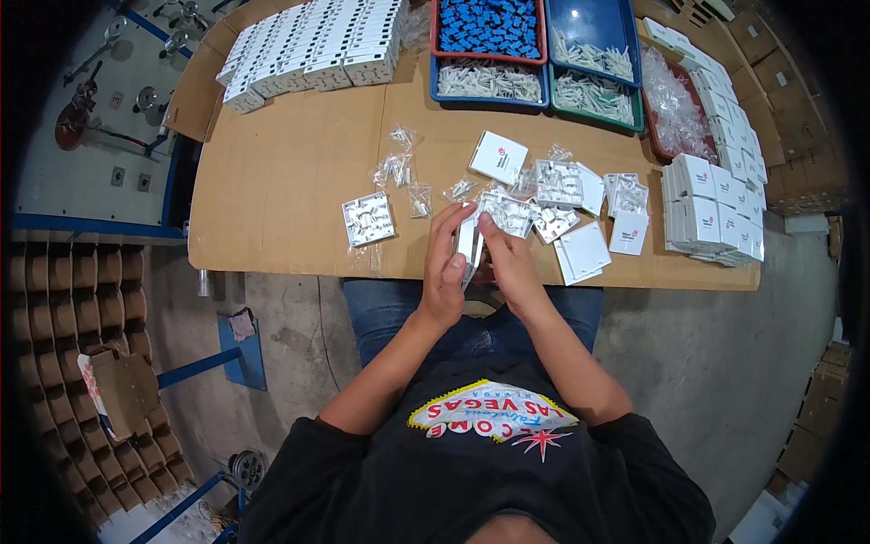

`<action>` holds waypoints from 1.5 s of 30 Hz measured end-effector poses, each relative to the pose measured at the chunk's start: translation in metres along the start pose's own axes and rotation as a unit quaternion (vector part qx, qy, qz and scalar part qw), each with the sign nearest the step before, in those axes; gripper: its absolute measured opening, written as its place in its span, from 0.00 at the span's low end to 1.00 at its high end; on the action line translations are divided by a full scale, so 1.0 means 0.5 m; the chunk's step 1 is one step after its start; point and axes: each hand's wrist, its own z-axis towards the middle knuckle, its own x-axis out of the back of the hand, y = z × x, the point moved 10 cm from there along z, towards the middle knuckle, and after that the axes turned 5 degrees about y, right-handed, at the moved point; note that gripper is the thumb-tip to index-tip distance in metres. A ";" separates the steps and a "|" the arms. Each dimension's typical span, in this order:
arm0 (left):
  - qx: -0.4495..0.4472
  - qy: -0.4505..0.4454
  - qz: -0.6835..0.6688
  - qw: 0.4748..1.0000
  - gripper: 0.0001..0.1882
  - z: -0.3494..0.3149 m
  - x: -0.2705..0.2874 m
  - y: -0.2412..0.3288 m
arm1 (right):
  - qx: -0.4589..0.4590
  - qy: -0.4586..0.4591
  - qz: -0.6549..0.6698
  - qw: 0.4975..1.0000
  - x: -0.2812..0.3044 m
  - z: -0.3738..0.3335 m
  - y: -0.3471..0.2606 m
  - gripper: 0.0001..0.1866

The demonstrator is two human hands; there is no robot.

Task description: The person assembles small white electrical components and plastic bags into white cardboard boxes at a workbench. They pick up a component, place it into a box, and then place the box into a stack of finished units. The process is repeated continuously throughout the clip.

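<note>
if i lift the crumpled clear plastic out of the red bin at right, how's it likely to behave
The crumpled clear plastic will probably be floppy, since it lies in loose folds. It looks light for its bulk, being thin and see-through. Pulling one part may drag more along, as it's bunched together.

On the table (281,190), boxes (317,45) stand upper left, trays (489,103) upper centre, stacks (702,213) right. Mid-frame, bags (420,201) lie left of panels (582,254). Centrally, between left hand (442,276) and right hand (512,272), is a piece (468,238).
</note>
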 end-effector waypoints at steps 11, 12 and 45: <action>-0.056 -0.055 0.070 0.994 0.38 0.001 -0.024 0.017 | 0.038 0.044 0.001 0.998 0.012 0.013 0.014 0.36; -0.060 -0.065 0.082 0.993 0.39 0.000 -0.029 0.021 | 0.051 0.049 -0.003 0.997 0.015 0.015 0.012 0.36; 0.490 0.040 -0.376 0.785 0.44 -0.077 -0.045 -0.121 | 0.448 -0.110 -0.308 0.832 -0.016 -0.116 -0.185 0.49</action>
